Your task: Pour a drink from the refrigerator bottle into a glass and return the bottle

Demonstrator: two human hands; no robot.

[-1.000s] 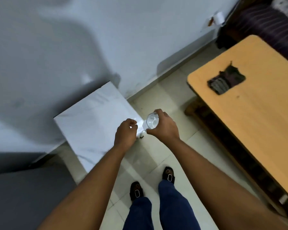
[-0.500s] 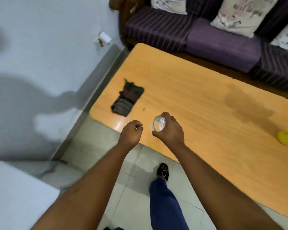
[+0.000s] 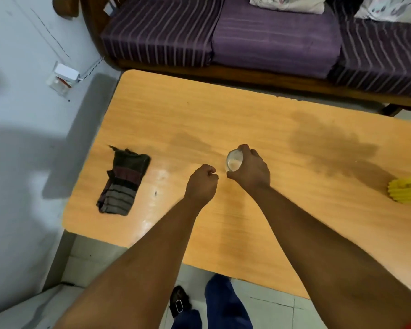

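My right hand (image 3: 252,170) is closed around a clear drinking glass (image 3: 234,160), seen from above, held over the orange wooden table (image 3: 223,119). Whether the glass touches the tabletop I cannot tell. My left hand (image 3: 201,184) is a closed fist just left of the glass, holding nothing that I can see. No bottle or refrigerator is in view.
A folded dark striped cloth (image 3: 124,180) lies on the table's left part. A yellow ribbed object (image 3: 407,189) sits at the right edge. A purple striped sofa (image 3: 247,34) stands behind the table. A wall (image 3: 22,138) runs along the left, with tiled floor (image 3: 266,307) below.
The view has swung from a white marble-topped block by the wall to the orange table. Both hands, with the glass in the right one, have moved out over the tabletop.
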